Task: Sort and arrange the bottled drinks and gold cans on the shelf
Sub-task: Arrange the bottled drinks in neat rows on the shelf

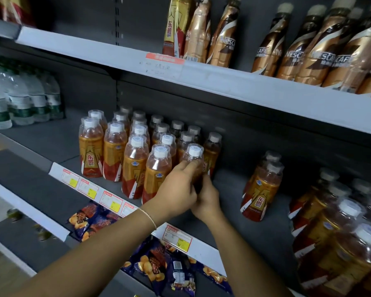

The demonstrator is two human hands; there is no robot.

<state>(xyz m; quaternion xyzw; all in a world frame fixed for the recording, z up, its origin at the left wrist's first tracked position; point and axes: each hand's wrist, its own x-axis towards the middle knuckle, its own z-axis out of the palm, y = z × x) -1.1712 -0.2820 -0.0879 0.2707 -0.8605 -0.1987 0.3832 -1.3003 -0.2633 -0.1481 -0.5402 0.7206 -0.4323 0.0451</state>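
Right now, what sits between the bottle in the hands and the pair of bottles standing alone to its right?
Between the held bottle and the pair, only bare shelf board, in the head view.

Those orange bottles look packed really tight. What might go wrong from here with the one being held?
1. The left hand and right hand grip the bottle right against the packed rows. A nudge could tip a neighbour and perhaps set off others.
2. The right forearm reaches in not far from the two bottles standing apart. A sideways sweep might knock them over.
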